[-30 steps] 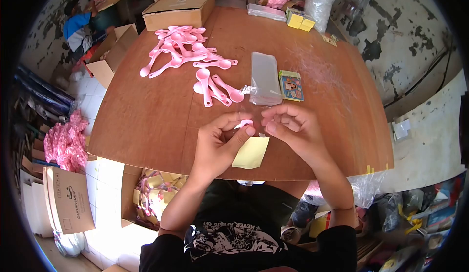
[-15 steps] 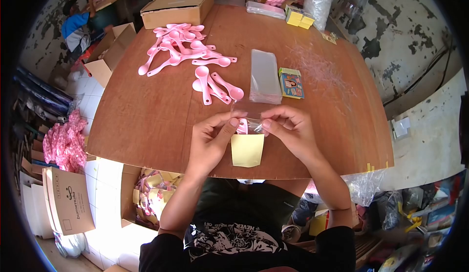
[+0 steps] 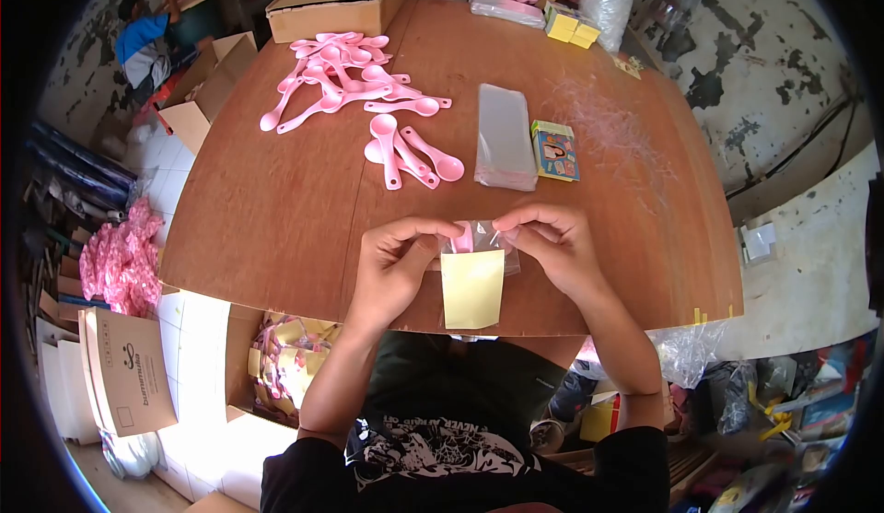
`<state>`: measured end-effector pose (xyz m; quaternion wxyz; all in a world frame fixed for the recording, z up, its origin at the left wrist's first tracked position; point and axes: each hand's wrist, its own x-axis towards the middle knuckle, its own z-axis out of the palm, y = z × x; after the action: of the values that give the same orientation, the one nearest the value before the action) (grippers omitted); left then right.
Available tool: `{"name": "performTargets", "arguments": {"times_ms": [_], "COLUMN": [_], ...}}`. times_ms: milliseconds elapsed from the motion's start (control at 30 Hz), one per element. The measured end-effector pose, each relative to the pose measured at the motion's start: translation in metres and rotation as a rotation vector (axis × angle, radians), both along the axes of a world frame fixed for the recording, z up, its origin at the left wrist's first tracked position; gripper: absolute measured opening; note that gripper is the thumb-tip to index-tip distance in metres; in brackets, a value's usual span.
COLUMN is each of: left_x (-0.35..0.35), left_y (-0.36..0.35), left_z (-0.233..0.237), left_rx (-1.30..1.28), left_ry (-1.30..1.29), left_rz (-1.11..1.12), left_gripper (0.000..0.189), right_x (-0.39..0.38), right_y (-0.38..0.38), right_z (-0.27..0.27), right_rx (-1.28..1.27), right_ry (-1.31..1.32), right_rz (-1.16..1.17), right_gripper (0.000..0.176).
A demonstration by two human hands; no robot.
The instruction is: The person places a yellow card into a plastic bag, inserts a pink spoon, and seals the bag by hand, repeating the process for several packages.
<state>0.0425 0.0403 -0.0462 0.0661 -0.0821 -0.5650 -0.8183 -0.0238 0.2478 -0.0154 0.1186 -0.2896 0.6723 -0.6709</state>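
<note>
Near the table's front edge, a clear plastic bag (image 3: 492,235) is stretched between my two hands. A pale yellow card (image 3: 473,290) covers its lower part, and a pink spoon handle (image 3: 463,239) shows above the card. My left hand (image 3: 391,264) pinches the bag's upper left by the handle. At the upper right, the fingertips of my right hand (image 3: 557,248) are closed on the plastic. Just beyond lie several loose pink spoons (image 3: 385,135), a stack of clear bags (image 3: 505,135) and a pile of printed cards (image 3: 555,152).
More pink spoons (image 3: 341,80) are heaped at the back left, before a cardboard box (image 3: 336,6). Thin plastic strips (image 3: 612,126) litter the right side. An open carton (image 3: 241,366) of packed pieces stands below the left edge. A person (image 3: 145,52) is at the far left.
The bag and card have come slightly lower and closer to me. The plastic, bunched before, is now spread flatter between my fingertips. The view has shifted slightly.
</note>
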Motion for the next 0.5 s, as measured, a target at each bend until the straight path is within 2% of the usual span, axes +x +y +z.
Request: {"name": "performTargets", "arguments": {"times_ms": [200, 300, 400, 467, 500], "left_x": [0.000, -0.001, -0.001, 0.001, 0.002], "left_y": [0.002, -0.001, -0.002, 0.003, 0.002], "left_z": [0.002, -0.002, -0.004, -0.001, 0.003], "left_rx": [0.017, 0.029, 0.163, -0.049, -0.049], "left_ry": [-0.021, -0.002, 0.019, 0.133, 0.132], "left_rz": [0.039, -0.004, -0.093, 0.004, 0.004], "left_gripper": [0.020, 0.020, 0.013, 0.014, 0.014], "right_x": [0.001, -0.004, 0.003, 0.005, 0.005], "right_y": [0.000, 0.005, 0.002, -0.001, -0.001], "right_z": [0.000, -0.005, -0.003, -0.003, -0.004], "right_rx": [0.003, -0.016, -0.058, -0.082, -0.025], "right_ry": [0.014, 0.010, -0.055, -0.109, -0.055], "right_rz": [-0.006, 0.012, 0.055, 0.073, 0.059], "right_gripper": [0.013, 0.012, 0.017, 0.022, 0.025]}}
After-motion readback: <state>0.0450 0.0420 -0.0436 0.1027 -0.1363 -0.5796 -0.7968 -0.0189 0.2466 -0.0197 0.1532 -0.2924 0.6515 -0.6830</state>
